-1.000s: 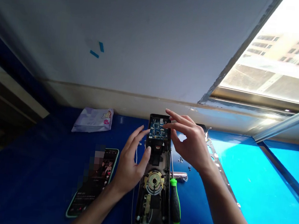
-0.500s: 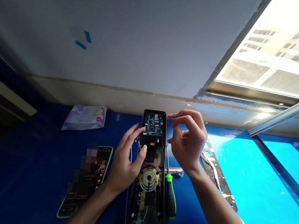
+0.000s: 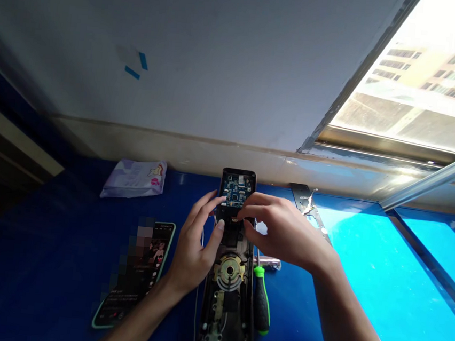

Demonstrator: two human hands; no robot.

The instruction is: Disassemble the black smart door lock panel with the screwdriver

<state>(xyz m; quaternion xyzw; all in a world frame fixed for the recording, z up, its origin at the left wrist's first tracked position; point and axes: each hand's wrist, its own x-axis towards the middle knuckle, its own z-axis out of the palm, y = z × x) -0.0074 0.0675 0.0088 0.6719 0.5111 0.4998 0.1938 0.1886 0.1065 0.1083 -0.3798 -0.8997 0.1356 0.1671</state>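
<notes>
A long black lock-like housing (image 3: 230, 310) lies open-side up, with a blue circuit board (image 3: 236, 190) at its far end and a round metal mechanism (image 3: 229, 271) midway. My left hand (image 3: 200, 237) rests along the housing's left edge, thumb and fingers spread, one fingertip at the board's lower left corner. Over the right side reaches my right hand (image 3: 276, 223), its bent fingers drawn together near the board's lower edge. Whatever lies between those fingertips is hidden. Right of the housing is a screwdriver (image 3: 262, 302) with a green and black handle.
A phone (image 3: 137, 274) with a lit screen lies left of my left forearm. Behind it sits a pale purple packet (image 3: 135, 179). A dark metal plate (image 3: 319, 222) lies partly under my right arm. White wire (image 3: 196, 307) runs along the housing's left side.
My right hand has moved left from beside the housing to over it, its fingers coming down near the circuit board's lower edge. My left hand stays at the left edge.
</notes>
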